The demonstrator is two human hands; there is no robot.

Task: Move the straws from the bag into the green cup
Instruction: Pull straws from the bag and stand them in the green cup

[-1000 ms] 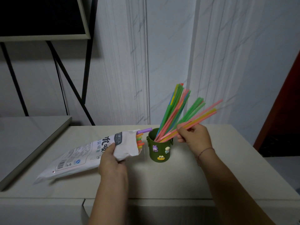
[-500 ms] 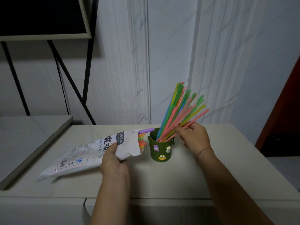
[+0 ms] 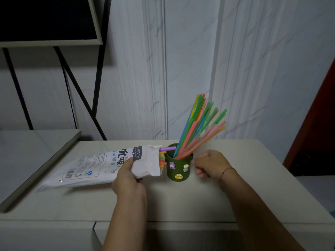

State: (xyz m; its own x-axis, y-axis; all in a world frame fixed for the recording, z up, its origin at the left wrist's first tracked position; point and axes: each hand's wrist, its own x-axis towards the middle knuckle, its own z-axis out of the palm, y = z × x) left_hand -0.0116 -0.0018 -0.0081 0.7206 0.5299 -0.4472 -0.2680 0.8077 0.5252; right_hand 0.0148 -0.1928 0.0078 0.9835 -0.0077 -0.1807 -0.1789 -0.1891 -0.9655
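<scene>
A green cup (image 3: 178,168) with small cartoon charms stands on the pale counter (image 3: 181,201). Several coloured straws (image 3: 197,127) lean up and to the right out of it. My left hand (image 3: 126,178) grips the white printed bag (image 3: 101,165) near its open end, which lies against the cup's left side. Straw ends (image 3: 165,151), one purple, poke from the bag's mouth. My right hand (image 3: 210,166) hovers just right of the cup with fingers loosely curled and nothing in them.
A lower grey surface (image 3: 32,156) sits to the left with an edge step. A black metal frame (image 3: 79,91) and dark panel stand at the back left. White marbled wall behind; a red-brown edge (image 3: 324,115) at the right.
My right hand let go of the bunch of straws, which now stands in the cup, and dropped down beside the cup's right side. The left hand kept its hold on the bag.
</scene>
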